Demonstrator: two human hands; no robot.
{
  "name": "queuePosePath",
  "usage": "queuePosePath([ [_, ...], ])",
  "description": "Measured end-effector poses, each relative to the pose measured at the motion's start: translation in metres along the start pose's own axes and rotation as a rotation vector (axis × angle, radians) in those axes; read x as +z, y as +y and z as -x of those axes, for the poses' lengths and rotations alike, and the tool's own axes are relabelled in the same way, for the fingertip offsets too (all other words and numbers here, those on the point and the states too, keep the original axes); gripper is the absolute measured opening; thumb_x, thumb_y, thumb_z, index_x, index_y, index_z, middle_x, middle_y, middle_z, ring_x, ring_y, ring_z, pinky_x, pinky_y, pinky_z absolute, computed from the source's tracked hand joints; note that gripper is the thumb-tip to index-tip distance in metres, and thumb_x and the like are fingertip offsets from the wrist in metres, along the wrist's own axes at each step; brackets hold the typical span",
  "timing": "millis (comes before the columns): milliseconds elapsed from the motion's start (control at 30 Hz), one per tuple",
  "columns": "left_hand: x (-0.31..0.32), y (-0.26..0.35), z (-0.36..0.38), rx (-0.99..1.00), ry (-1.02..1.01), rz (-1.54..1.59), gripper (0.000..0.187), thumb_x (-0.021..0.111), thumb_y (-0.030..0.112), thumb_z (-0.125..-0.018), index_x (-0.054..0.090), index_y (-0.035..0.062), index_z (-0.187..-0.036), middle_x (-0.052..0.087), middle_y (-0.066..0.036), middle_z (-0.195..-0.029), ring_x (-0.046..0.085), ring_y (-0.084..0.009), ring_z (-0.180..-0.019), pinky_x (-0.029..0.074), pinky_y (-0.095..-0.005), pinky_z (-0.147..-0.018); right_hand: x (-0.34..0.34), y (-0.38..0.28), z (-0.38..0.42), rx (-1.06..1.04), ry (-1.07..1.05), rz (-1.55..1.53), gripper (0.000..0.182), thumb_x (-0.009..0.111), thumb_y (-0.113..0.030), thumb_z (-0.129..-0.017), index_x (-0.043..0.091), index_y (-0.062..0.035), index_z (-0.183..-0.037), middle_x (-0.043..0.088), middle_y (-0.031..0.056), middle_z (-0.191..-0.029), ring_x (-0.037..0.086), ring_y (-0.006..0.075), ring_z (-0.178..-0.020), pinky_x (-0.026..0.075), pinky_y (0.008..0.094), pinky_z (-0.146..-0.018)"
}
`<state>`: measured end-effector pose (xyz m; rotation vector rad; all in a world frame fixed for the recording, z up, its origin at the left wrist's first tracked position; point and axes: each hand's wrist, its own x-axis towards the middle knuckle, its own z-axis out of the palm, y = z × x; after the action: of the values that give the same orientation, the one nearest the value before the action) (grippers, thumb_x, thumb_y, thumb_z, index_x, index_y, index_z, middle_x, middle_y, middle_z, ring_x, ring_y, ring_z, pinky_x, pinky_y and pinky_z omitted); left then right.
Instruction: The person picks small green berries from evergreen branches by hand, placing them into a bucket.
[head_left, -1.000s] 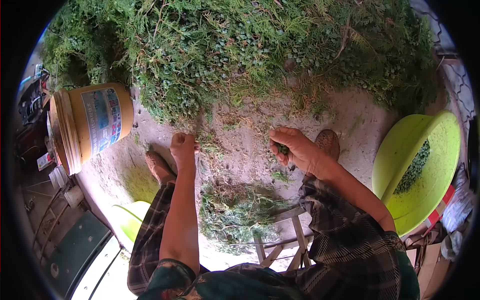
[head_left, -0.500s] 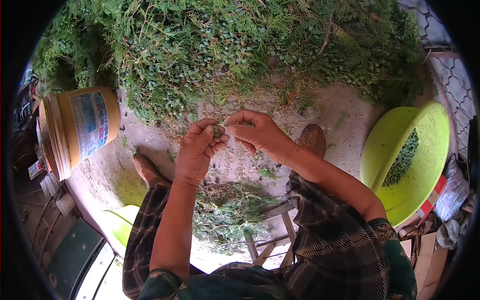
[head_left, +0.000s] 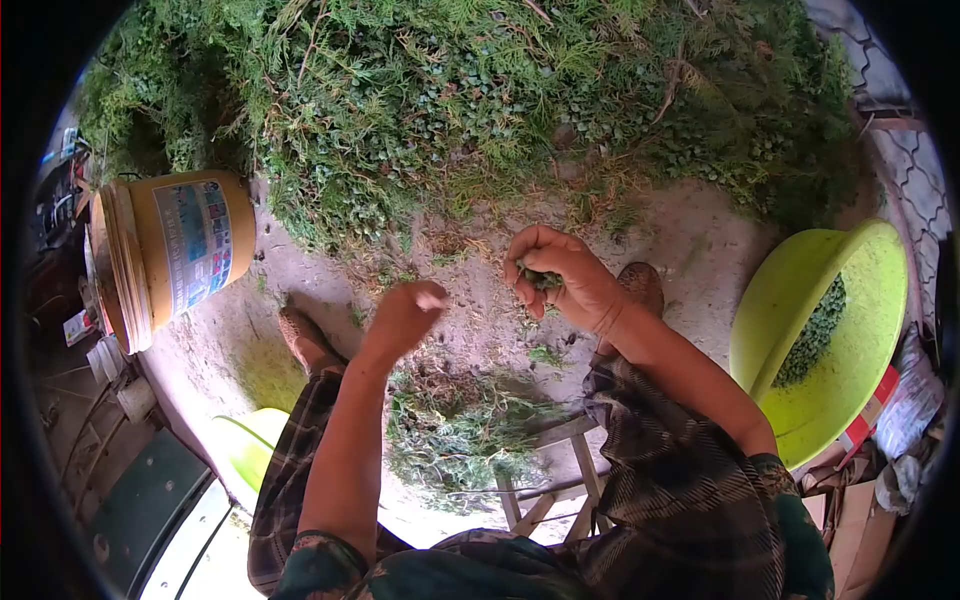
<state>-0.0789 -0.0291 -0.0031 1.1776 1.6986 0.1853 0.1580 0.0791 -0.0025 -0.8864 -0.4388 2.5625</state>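
My right hand (head_left: 572, 280) is curled around several small green cones (head_left: 542, 279), which show between the fingers and the palm. To its left, my left hand (head_left: 403, 322) is apart from it, back turned up. Motion smears its fingertips, so whether it holds anything is hidden. Beyond both hands lies a big heap of green conifer branches (head_left: 450, 110) with bluish-green cones among the leaves. A yellow-green basin (head_left: 885, 290) at the right holds a pile of picked green cones (head_left: 815, 335).
An orange-yellow bucket (head_left: 240, 235) with a label lies on its side at the left. Stripped sprigs (head_left: 450, 430) lie between my legs, by a wooden stool (head_left: 585, 462). Another bright green container (head_left: 240, 450) is beside my left leg. Cardboard (head_left: 860, 530) is at the lower right.
My hands have come apart from each other. The right one moved to the right with green cones in its curled fingers; the left dropped slightly lower and is blurred.
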Motion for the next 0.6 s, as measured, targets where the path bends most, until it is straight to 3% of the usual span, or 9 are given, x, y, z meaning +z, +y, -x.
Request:
queuePosePath([
  [33,-0.004,-0.008,-0.01,-0.04,0.318,-0.213,0.014,0.054,0.011,-0.082,0.066,0.0046,-0.086,0.063,-0.021,-0.076,0.064,-0.031,-0.066,0.049,-0.0373,-0.058,-0.002,0.0,0.0,0.0,0.003,-0.003,0.019,0.053,-0.023,-0.089,0.054,-0.0046,-0.09,0.058,0.0054,-0.074,0.054,0.0101,-0.052,0.045,0.0237,-0.04],
  [67,-0.011,-0.015,-0.02,-0.079,0.501,-0.073,0.018,0.052,0.015,-0.082,0.065,0.0056,-0.088,0.062,-0.022,-0.073,0.062,-0.0369,-0.061,0.048,-0.0418,-0.052,-0.004,0.0,-0.001,0.024,-0.001,0.011,0.02,0.053,-0.025,-0.089,0.053,-0.0046,-0.089,0.057,0.0055,-0.073,0.053,0.01,-0.052,0.044,0.0243,-0.039],
  [167,-0.023,-0.033,-0.054,-0.125,0.814,-0.4,0.025,0.061,0.013,-0.077,0.06,0.0071,-0.102,0.063,-0.022,-0.084,0.061,-0.039,-0.081,0.048,-0.0465,-0.072,-0.012,0.009,0.0,0.074,0.013,0.088,0.023,0.053,-0.028,-0.09,0.053,-0.0045,-0.087,0.057,0.0054,-0.073,0.053,0.0095,-0.052,0.043,0.0246,-0.038],
  [267,-0.021,-0.053,-0.072,0.007,0.781,-0.454,0.032,0.068,0.009,-0.072,0.059,0.0072,-0.103,0.061,-0.022,-0.097,0.058,-0.0403,-0.087,0.042,-0.0471,-0.088,-0.016,0.018,0.0,0.092,0.005,0.148,0.025,0.054,-0.028,-0.09,0.053,-0.0039,-0.086,0.056,0.0049,-0.072,0.05,0.0085,-0.049,0.04,0.0236,-0.037],
  [300,-0.019,-0.05,-0.074,-0.059,0.774,-0.469,0.028,0.068,0.009,-0.073,0.06,0.0064,-0.099,0.061,-0.02,-0.093,0.058,-0.0396,-0.085,0.044,-0.0479,-0.084,-0.015,0.018,0.0,0.117,0.024,0.14,0.025,0.054,-0.028,-0.09,0.054,-0.0039,-0.086,0.056,0.0048,-0.072,0.05,0.0082,-0.049,0.04,0.0234,-0.037],
  [400,-0.016,-0.041,-0.072,-0.018,0.805,-0.398,0.026,0.067,0.008,-0.072,0.061,0.006,-0.098,0.061,-0.021,-0.085,0.058,-0.0402,-0.081,0.046,-0.0469,-0.076,-0.013,0.015,0.001,0.148,0.046,0.146,0.025,0.054,-0.029,-0.09,0.055,-0.0041,-0.086,0.057,0.0046,-0.072,0.05,0.0077,-0.049,0.04,0.0229,-0.037],
  [467,-0.015,-0.034,-0.064,-0.147,0.706,-0.268,0.023,0.064,0.005,-0.074,0.061,0.0031,-0.097,0.062,-0.019,-0.077,0.061,-0.0333,-0.07,0.049,-0.0411,-0.062,-0.013,0.014,0.001,0.126,0.041,0.151,0.025,0.054,-0.029,-0.09,0.055,-0.0043,-0.086,0.057,0.0045,-0.073,0.05,0.0075,-0.049,0.04,0.0227,-0.038],
  [500,-0.014,-0.041,-0.062,-0.161,0.699,-0.269,0.023,0.064,0.005,-0.074,0.061,0.0031,-0.097,0.062,-0.019,-0.077,0.061,-0.0333,-0.07,0.049,-0.0411,-0.062,-0.013,0.015,0.002,0.106,0.038,0.152,0.025,0.054,-0.029,-0.09,0.055,-0.0044,-0.086,0.057,0.0044,-0.073,0.049,0.0073,-0.049,0.04,0.0225,-0.038],
  [600,-0.012,-0.053,-0.064,-0.19,0.671,0.568,0.019,0.057,0.004,-0.081,0.058,-0.0022,-0.099,0.061,-0.007,-0.077,0.06,-0.0124,-0.06,0.047,-0.0256,-0.048,-0.012,0.014,0.003,0.124,0.049,0.131,0.023,0.054,-0.027,-0.09,0.055,-0.0043,-0.086,0.057,0.0039,-0.073,0.049,0.0071,-0.05,0.04,0.0221,-0.038],
])
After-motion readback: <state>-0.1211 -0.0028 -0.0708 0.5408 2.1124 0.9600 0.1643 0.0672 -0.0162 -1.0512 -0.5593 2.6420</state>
